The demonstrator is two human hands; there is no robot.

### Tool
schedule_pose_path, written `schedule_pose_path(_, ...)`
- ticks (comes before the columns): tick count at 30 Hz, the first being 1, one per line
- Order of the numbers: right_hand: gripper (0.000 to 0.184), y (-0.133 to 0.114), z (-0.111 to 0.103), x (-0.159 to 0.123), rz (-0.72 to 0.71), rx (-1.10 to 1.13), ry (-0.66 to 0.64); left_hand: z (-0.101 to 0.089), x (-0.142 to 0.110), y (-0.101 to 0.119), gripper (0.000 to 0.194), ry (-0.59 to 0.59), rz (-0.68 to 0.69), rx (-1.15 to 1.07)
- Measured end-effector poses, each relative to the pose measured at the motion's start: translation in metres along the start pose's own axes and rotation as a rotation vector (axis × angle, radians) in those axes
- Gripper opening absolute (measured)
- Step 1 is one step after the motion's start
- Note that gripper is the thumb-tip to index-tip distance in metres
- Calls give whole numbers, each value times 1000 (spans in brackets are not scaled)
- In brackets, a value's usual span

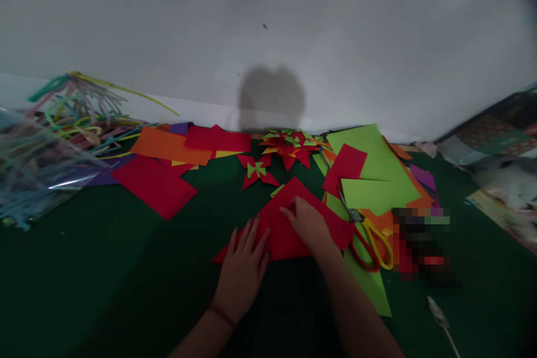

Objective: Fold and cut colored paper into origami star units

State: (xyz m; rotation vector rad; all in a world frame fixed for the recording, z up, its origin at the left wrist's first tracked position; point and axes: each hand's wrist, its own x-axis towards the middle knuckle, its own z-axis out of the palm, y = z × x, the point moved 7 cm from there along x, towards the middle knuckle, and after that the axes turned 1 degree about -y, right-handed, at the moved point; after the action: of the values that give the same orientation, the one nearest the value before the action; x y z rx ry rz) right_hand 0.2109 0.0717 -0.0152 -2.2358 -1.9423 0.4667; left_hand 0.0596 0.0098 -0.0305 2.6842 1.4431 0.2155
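A red paper sheet (277, 235) lies on the green table with one corner pointing away from me and a long edge toward me. My left hand (243, 263) rests flat on its left part, fingers spread. On its upper middle is my right hand (308, 224), fingers curled in and thumb tip close to them; whatever they hold, if anything, is too small to make out. Just beyond the sheet lies a red paper flower (257, 170) with a green centre. Right of my right hand, scissors (369, 238) with a red and a yellow handle rest on paper pieces.
Several red, orange and green flowers (289, 148) are piled by the white wall. Green sheets (377, 162) lie at right, a red sheet (155, 184) and an orange sheet (168, 145) at left. Pipe cleaners (84, 123) fill a clear bag at far left. A white cable (440, 319) lies lower right.
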Motion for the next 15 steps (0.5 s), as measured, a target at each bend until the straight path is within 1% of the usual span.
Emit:
schedule_pose_path(3, 28, -1, -1, 4, -24, -16, -92, 0, 0, 0, 50, 6, 0, 7)
schedule_pose_path(5, 30, 1, -1, 6, -5, -9, -136, 1, 1, 0, 50, 5, -6, 7)
schedule_pose_path(7, 28, 1, -3, 5, 27, -53, -127, 1, 1, 0, 50, -1, -15, 5)
schedule_pose_path(11, 20, -8, -6, 0, 47, -239, -80, 1, 1, 0, 49, -14, -20, 2)
schedule_pose_path(13, 19, -12, -5, 1, 46, -225, -75, 2, 1, 0, 49, -20, -23, 2)
schedule_pose_path(15, 21, -12, -2, 4, 56, -119, -57, 2, 1, 0, 50, -20, -23, 1)
